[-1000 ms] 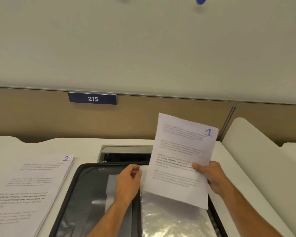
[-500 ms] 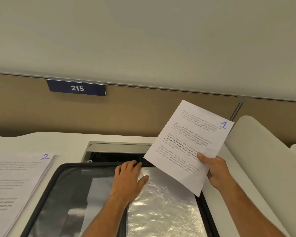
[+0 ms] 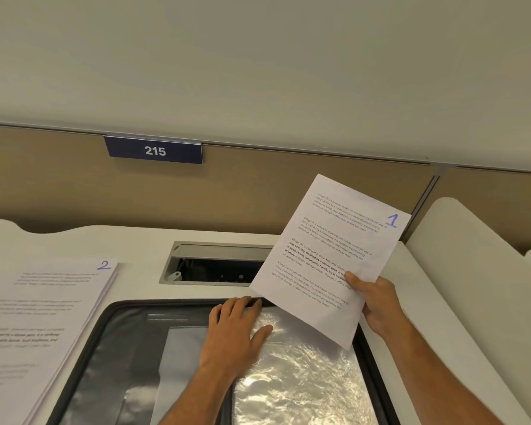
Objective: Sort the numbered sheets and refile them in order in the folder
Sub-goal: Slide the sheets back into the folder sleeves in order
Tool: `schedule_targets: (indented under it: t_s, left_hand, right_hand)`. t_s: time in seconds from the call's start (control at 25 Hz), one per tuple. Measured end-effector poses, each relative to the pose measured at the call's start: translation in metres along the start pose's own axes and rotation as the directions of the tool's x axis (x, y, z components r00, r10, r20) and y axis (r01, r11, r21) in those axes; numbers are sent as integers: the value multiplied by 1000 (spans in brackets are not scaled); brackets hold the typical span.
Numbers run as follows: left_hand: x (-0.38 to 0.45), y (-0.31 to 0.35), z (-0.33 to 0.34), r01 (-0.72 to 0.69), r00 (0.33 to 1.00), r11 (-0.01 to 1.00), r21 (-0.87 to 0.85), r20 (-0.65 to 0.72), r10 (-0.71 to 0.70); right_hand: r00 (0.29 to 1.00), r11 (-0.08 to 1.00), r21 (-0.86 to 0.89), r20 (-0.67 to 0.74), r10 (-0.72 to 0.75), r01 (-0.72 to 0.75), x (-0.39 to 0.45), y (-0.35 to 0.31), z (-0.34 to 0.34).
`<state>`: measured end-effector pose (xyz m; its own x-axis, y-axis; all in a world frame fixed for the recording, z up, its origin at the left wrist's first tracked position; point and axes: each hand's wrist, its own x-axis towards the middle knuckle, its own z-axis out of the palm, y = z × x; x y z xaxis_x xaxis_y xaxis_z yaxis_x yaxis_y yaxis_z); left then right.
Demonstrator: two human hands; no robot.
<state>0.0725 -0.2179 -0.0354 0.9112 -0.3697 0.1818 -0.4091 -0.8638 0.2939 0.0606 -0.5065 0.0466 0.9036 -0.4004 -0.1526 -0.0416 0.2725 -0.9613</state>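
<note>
An open black folder lies on the desk in front of me, with shiny clear plastic sleeves on its right half. My left hand lies flat on the top edge of the sleeves, fingers straight. My right hand pinches the lower right edge of a printed sheet marked 1, held tilted in the air above the folder's top right corner. A stack of printed sheets with the one marked 2 on top rests on the desk to the left of the folder.
An open cable tray is sunk into the desk just behind the folder. A tan partition with a blue plate reading 215 closes the back. A white curved divider rises at the right.
My left hand went from lifting the sleeve's top edge to lying flat on it. The sheet marked 1 moved up and to the right in my right hand and tilted more.
</note>
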Motion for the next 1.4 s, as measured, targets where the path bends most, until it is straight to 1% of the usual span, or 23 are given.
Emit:
schedule_targets:
  t_s: [0.2, 0.32, 0.44, 0.56, 0.72, 0.88, 1.0, 1.24, 1.4]
  left_hand:
    - [-8, 2, -7, -4, 1000, 1000, -20, 6, 4]
    - [3, 4, -16, 96, 995, 986, -136, -2, -98]
    - [16, 4, -17, 180, 982, 955, -234, -20, -190]
    - [19, 6, -15, 212, 974, 936, -280, -16, -226]
    - [17, 5, -11, 169, 980, 948, -269, -57, -191]
    - [11, 6, -4, 87, 977, 959, -270, -164, -135]
    - [8, 4, 2, 32, 966, 965, -261, -239, -97]
    - [6, 5, 1, -41, 953, 960, -277, -300, -46]
    - [5, 6, 5, -98, 922, 967, -234, -387, -1]
  right_hand:
    - [1000, 1000, 17, 6, -5, 5, -4, -1, 0]
    - [999, 999, 16, 19, -40, 39, -4, -3, 5]
    - [998, 997, 57, 27, -55, 53, -2, -5, 12]
    - [998, 996, 73, 31, -51, 49, 2, -7, 18]
    - [998, 996, 71, 31, -63, 60, 3, -7, 21]
    - [998, 995, 72, -23, -61, 63, 5, -2, 23]
    - [996, 993, 93, -39, -75, 78, 2, -1, 29]
    - [994, 979, 170, -30, -105, 108, 0, -1, 52]
    - [994, 975, 194, -28, -104, 107, -1, 2, 58]
